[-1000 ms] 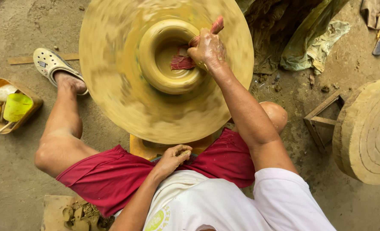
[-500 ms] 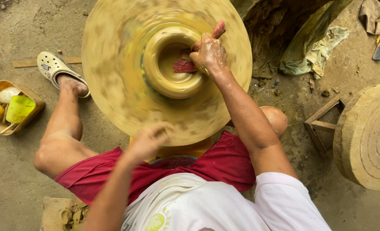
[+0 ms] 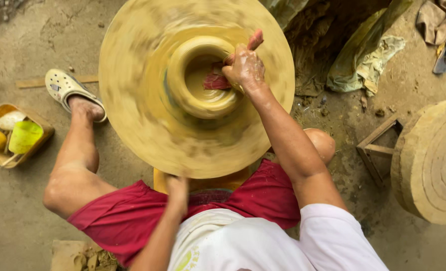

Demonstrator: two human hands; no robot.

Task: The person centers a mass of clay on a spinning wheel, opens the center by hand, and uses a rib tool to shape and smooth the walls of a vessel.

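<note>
Clay pot [image 3: 203, 78]: a low, thick-walled ring of wet yellow-ochre clay, upright and open at the top, seated slightly right of centre on the wheel; its outline is smeared by rotation. Potter's wheel [image 3: 132, 125]: a broad round disc coated in the same ochre slip, motion-blurred, its near edge over the lap. Red cloth [image 3: 217, 81]: a damp, folded reddish piece lying inside the pot against the right inner wall, pressed there by the right hand [image 3: 245, 68], whose fingers hook over the rim. Left hand [image 3: 176, 186]: blurred, at the wheel's near edge, touching its underside or rim.
</note>
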